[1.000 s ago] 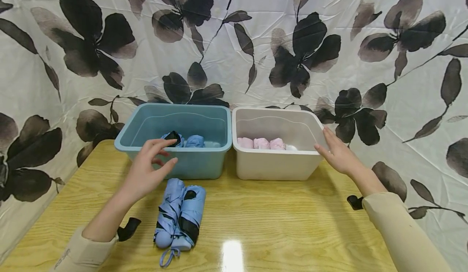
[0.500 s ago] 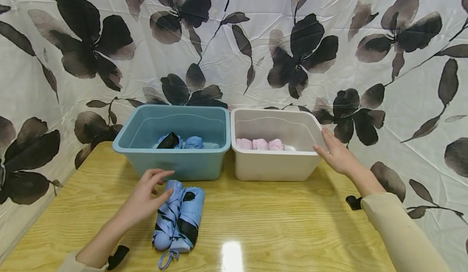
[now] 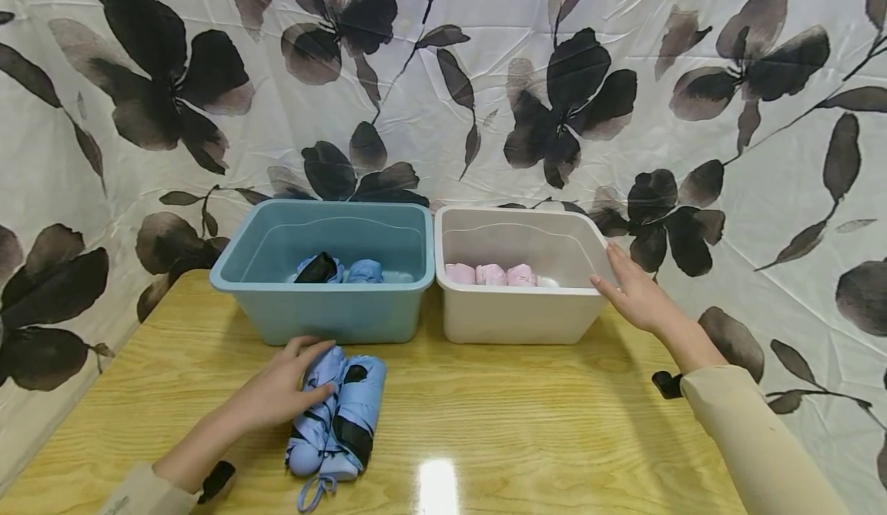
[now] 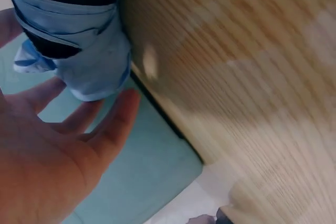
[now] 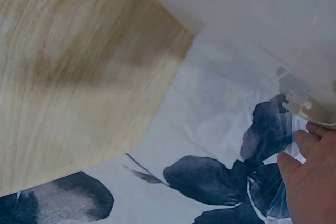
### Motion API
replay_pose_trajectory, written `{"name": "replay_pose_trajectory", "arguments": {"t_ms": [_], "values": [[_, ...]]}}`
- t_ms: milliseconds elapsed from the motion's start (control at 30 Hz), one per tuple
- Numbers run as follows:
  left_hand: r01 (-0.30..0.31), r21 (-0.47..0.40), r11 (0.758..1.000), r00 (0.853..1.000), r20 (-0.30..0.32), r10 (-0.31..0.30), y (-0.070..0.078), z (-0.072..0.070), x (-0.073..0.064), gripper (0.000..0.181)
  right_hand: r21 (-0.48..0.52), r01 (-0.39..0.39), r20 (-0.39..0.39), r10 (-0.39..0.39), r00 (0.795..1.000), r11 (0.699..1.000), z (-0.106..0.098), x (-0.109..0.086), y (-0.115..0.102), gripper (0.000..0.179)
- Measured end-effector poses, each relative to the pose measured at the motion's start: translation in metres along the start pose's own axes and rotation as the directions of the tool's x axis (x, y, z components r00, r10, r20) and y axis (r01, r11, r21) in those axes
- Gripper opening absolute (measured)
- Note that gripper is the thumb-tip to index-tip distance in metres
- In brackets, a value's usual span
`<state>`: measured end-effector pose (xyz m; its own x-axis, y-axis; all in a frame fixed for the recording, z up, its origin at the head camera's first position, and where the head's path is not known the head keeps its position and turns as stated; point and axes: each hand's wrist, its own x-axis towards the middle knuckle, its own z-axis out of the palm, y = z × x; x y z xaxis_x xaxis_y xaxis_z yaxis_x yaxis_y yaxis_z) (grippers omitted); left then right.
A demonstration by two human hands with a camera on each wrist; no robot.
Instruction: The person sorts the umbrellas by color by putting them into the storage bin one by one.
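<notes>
Two folded blue umbrellas lie side by side on the table, the left umbrella (image 3: 309,430) and the right umbrella (image 3: 360,415), which has a black band. My left hand (image 3: 280,388) is over the upper end of the left umbrella, thumb and fingers spread about it. In the left wrist view, the fingers (image 4: 118,124) are slightly bent next to an umbrella's end (image 4: 92,72); a firm grip is not visible. My right hand (image 3: 640,292) rests with straight fingers at the right rim of the white bin (image 3: 516,319); in the right wrist view only part of this hand (image 5: 312,174) shows.
A teal bin (image 3: 333,315) stands left of the white one, almost touching it. Two blue rolled bundles (image 3: 363,272) lie in the teal bin, and several pink ones (image 3: 490,275) in the white bin. Floral cloth (image 3: 443,115) hangs behind the wooden table (image 3: 513,423).
My left hand has come down from in front of the teal bin's rim to the left umbrella's upper end. The right hand stays at the white bin's rim.
</notes>
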<state>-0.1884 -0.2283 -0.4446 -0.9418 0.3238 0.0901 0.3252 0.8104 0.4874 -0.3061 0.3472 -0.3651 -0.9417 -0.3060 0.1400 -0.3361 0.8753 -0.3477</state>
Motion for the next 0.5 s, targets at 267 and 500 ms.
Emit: {"name": "replay_pose_trajectory", "arguments": {"t_ms": [267,500], "values": [[0.034,-0.043,0.998,0.995,0.095,-0.03,-0.009,0.004,0.008,0.082,-0.004,0.005,-0.002,-0.005,1.0,1.0,0.002,0.001,0.001,0.082],[0.072,-0.094,0.993,0.992,0.115,-0.061,-0.006,0.007,0.014,0.081,-0.003,0.002,-0.002,-0.002,1.0,1.0,0.001,0.001,0.0,0.082]]}}
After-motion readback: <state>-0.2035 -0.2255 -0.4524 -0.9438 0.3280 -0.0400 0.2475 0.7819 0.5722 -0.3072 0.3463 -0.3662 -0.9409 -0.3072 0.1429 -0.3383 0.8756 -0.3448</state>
